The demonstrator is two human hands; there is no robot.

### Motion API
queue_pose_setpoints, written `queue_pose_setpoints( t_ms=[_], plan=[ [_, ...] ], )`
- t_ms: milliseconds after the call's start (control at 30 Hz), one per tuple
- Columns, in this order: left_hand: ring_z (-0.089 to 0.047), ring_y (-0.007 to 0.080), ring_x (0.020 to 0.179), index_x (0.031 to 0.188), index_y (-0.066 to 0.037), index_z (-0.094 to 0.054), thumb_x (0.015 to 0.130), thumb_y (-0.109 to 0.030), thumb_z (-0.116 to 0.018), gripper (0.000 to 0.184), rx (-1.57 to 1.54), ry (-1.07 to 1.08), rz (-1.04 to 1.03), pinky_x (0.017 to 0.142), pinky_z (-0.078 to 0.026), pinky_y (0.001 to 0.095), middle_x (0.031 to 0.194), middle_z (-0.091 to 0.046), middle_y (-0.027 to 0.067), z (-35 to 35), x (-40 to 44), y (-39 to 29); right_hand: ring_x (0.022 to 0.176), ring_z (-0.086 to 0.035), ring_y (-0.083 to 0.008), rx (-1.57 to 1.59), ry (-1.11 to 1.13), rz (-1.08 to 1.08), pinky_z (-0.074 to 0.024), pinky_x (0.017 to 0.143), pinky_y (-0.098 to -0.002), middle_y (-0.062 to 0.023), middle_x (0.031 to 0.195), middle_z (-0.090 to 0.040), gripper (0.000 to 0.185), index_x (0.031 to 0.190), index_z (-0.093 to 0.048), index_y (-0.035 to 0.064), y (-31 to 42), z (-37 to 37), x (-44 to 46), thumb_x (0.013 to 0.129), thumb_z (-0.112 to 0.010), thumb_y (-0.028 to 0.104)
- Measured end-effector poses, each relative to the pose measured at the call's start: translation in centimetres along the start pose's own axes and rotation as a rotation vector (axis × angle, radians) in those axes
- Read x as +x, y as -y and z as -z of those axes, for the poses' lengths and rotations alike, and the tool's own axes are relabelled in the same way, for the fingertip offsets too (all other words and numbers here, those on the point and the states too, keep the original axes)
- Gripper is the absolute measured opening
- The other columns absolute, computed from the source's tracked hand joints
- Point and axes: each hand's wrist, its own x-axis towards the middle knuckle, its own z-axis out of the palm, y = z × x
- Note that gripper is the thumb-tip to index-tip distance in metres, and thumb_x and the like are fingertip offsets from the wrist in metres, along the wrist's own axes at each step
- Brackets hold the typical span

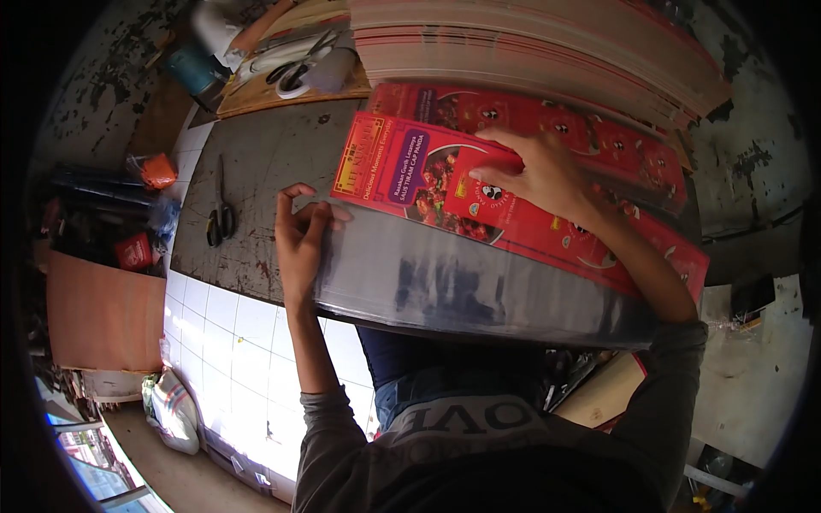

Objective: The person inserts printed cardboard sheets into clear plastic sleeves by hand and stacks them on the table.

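Observation:
A long red printed cardboard strip (393, 162) lies slantwise over a clear plastic sheet (410, 265) on the dark worktable. My right hand (547, 175) rests on the strip with thumb and fingers apart, pressing its surface near the panda logo. Beside the strip's left end, my left hand (301, 235) has its fingers curled with thumb and forefinger close together at the sheet's left edge. Some of its fingertips show dimly through or against the plastic. Behind lies a second red printed strip (522, 128), which looks glossy and is partly covered by the first.
A tall stack of card sheets (513, 43) stands at the back. Black scissors (220, 214) lie on the worktable (256, 162) to the left. More scissors (299, 73) and a tape roll sit on a wooden board (248, 103), near another person's arm (261, 30).

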Motion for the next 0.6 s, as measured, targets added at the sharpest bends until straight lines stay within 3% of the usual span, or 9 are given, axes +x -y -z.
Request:
queue_pose_setpoints(
  t_ms=[67, 100, 167, 267, 333, 467, 533, 600],
  plan=[
    [-0.053, 0.0088, 0.065, 0.103, -0.003, -0.04, 0.087, -0.002, -0.047, 0.017, -0.011, -0.003, -0.013, 0.068, -0.041, 0.0219, 0.071, -0.065, 0.0114, 0.0, 0.0, 0.1, 0.047, -0.057, -0.0264, -0.042, 0.02, 0.002, -0.0473, 0.052, -0.0367, -0.016, 0.055, -0.057, 0.05, 0.107, -0.061, 0.0054, 0.2, 0.1, 0.0, 0.075, -0.068, 0.043],
    [-0.052, 0.0086, 0.065, 0.103, -0.003, -0.041, 0.087, -0.003, -0.047, 0.017, -0.024, -0.002, -0.024, 0.067, -0.041, 0.0215, 0.071, -0.065, 0.0106, 0.0, 0.0, 0.2, 0.06, -0.061, -0.0279, -0.016, 0.078, -0.069, -0.0476, 0.063, -0.0363, -0.0157, 0.075, -0.061, 0.049, 0.107, -0.059, 0.004, 0.5, 0.4, 0.1, 0.074, -0.069, 0.039],
    [-0.052, 0.0085, 0.065, 0.102, -0.003, -0.041, 0.087, -0.003, -0.047, 0.016, -0.039, 0.004, -0.019, 0.068, -0.041, 0.0213, 0.071, -0.065, 0.0105, 0.0, 0.0, 0.2, 0.073, -0.064, -0.0293, 0.009, 0.134, -0.141, -0.048, 0.073, -0.0359, -0.0155, 0.096, -0.064, 0.048, 0.107, -0.058, 0.0026, 0.7, 0.6, 0.0, 0.073, -0.071, 0.036],
    [-0.053, 0.0081, 0.065, 0.101, -0.003, -0.04, 0.088, -0.002, -0.046, 0.015, -0.047, 0.005, -0.005, 0.068, -0.041, 0.0215, 0.071, -0.065, 0.0113, 0.0, 0.0, 0.1, 0.074, -0.064, -0.0289, 0.004, 0.124, -0.119, -0.0492, 0.07, -0.0349, -0.0156, 0.095, -0.064, 0.048, 0.106, -0.058, 0.0015, 0.7, 0.4, 0.0, 0.073, -0.071, 0.035],
    [-0.053, 0.0079, 0.064, 0.1, -0.003, -0.039, 0.088, -0.001, -0.047, 0.015, -0.039, 0.0, 0.004, 0.069, -0.042, 0.0218, 0.071, -0.065, 0.0122, 0.0, 0.0, 0.0, 0.046, -0.057, -0.026, 0.007, -0.021, 0.019, -0.0475, 0.051, -0.0367, -0.015, 0.052, -0.056, 0.05, 0.108, -0.061, 0.0064, 0.3, 0.0, -0.1, 0.075, -0.067, 0.044],
    [-0.053, 0.0076, 0.064, 0.099, -0.002, -0.039, 0.088, -0.001, -0.047, 0.014, -0.052, 0.002, 0.032, 0.068, -0.042, 0.0217, 0.071, -0.065, 0.0124, 0.0, 0.1, 0.1, 0.047, -0.058, -0.026, -0.024, -0.012, -0.008, -0.0483, 0.051, -0.0367, -0.0152, 0.054, -0.057, 0.05, 0.107, -0.061, 0.0063, 1.0, 0.5, 0.0, 0.075, -0.067, 0.044],
    [-0.052, 0.0076, 0.064, 0.098, -0.003, -0.04, 0.088, -0.001, -0.047, 0.013, -0.052, 0.006, 0.039, 0.068, -0.042, 0.0216, 0.07, -0.065, 0.0123, 0.0, 0.2, 0.1, 0.076, -0.065, -0.0285, -0.021, 0.132, -0.191, -0.0506, 0.067, -0.0339, -0.0163, 0.096, -0.064, 0.048, 0.105, -0.059, 0.0004, 1.8, 1.2, 0.2, 0.073, -0.072, 0.034],
    [-0.052, 0.0073, 0.063, 0.097, -0.003, -0.04, 0.087, -0.001, -0.047, 0.012, -0.031, 0.019, 0.028, 0.067, -0.041, 0.0211, 0.07, -0.065, 0.0123, 0.1, 0.2, 0.0, 0.076, -0.065, -0.0287, -0.04, 0.094, -0.138, -0.0506, 0.066, -0.0341, -0.0164, 0.096, -0.064, 0.048, 0.105, -0.059, 0.0003, 1.5, 1.0, -0.1, 0.073, -0.071, 0.034]
  ],
)
